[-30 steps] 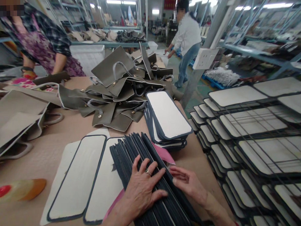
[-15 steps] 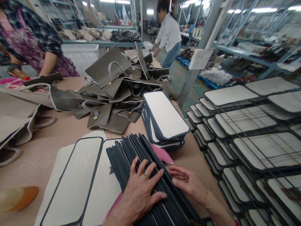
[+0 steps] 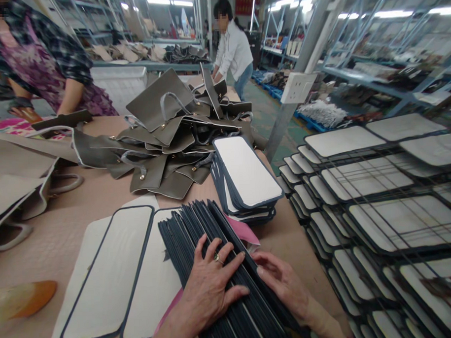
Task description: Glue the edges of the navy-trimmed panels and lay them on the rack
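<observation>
A thick row of dark-edged panels [image 3: 183,224] stands on edge on the table in front of me. Across its top lies my left hand [image 3: 214,283], fingers spread and a ring on one finger. My right hand [image 3: 279,280] touches the right side of the row, its fingers bent near the outermost panel; whether it grips that panel is unclear. Two white panels with dark borders [image 3: 111,276] lie flat to the left. Behind the row is a flat stack of white panels [image 3: 248,173], with pink material [image 3: 244,231] between.
Brown bag pieces with handles [image 3: 158,142] are heaped at the back. An orange-tipped object [image 3: 37,296] lies at the left. A wire rack [image 3: 382,213] of white panels fills the right, beside a metal post [image 3: 279,122]. Two people work beyond the table.
My right hand has shifted slightly, its fingers closer to the row's right side. My left hand stays in place. The person in white at the back has moved left.
</observation>
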`<action>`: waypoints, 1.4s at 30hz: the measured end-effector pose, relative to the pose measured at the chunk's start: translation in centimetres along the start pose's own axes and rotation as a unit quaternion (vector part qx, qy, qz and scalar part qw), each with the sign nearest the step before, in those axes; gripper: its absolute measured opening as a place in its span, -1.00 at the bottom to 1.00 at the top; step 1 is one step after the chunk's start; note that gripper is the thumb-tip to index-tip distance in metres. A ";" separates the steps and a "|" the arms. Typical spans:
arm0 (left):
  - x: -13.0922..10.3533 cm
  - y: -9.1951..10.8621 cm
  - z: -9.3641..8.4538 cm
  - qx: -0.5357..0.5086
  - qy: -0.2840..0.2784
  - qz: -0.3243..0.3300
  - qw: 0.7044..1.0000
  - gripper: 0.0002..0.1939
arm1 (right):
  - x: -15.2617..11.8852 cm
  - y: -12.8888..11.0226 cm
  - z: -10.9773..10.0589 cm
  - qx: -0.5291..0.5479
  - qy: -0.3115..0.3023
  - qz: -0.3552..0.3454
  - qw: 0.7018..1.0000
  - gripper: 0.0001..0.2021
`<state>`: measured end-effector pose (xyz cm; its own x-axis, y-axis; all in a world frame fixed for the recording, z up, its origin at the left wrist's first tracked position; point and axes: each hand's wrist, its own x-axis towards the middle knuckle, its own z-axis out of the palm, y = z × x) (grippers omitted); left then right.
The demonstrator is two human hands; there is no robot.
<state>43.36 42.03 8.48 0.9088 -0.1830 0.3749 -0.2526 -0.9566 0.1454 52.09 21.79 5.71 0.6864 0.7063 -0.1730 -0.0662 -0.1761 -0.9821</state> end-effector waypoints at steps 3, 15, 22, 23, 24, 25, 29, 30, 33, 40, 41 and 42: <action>0.1 0.1 0.0 -0.004 0.009 -0.004 1.000 -0.46 | -0.2 0.1 0.3 -0.026 0.002 -0.005 1.000 -0.71; -0.3 0.1 0.1 -0.012 -0.001 -0.009 1.000 -0.48 | -0.8 0.2 0.4 -0.165 0.035 -0.086 0.982 -0.81; -0.3 0.0 0.1 -0.036 0.012 -0.015 0.999 -0.51 | -0.8 -0.2 0.3 -0.178 0.024 -0.080 0.980 -0.80; -0.3 0.0 0.1 -0.041 0.015 -0.013 0.999 -0.52 | -0.7 -0.2 0.3 -0.178 0.023 -0.081 0.980 -0.80; -0.3 0.0 0.2 -0.046 0.019 -0.010 0.999 -0.53 | -0.7 -0.2 0.3 -0.177 0.023 -0.081 0.981 -0.80; -0.3 -0.1 0.2 -0.052 0.025 -0.008 0.998 -0.55 | -0.7 -0.2 0.3 -0.177 0.022 -0.082 0.980 -0.80; -0.5 -0.2 0.3 -0.070 0.048 -0.004 0.996 -0.61 | -0.8 -0.3 0.4 -0.179 0.024 -0.086 0.980 -0.81; -0.5 -0.3 0.4 -0.073 0.051 -0.004 0.996 -0.62 | -0.8 -0.3 0.4 -0.180 0.026 -0.087 0.979 -0.80; -0.6 -0.4 0.4 -0.080 0.055 -0.006 0.995 -0.63 | -0.9 -0.2 0.4 -0.183 0.031 -0.091 0.978 -0.79; -0.8 -0.3 0.4 -0.087 0.049 -0.020 0.995 -0.66 | -0.9 0.1 0.6 -0.186 0.039 -0.113 0.975 -0.77; -0.8 -0.3 0.4 -0.088 0.048 -0.021 0.995 -0.66 | -1.0 0.1 0.5 -0.186 0.039 -0.120 0.974 -0.77; -0.8 -0.3 0.3 -0.087 0.048 -0.021 0.995 -0.67 | -1.0 0.0 0.5 -0.188 0.036 -0.127 0.973 -0.77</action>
<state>42.86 42.37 7.84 0.8864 -0.1124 0.4491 -0.2755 -0.9076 0.3167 51.03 21.48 5.84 0.6964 0.7118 0.0916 0.3725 -0.2495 -0.8939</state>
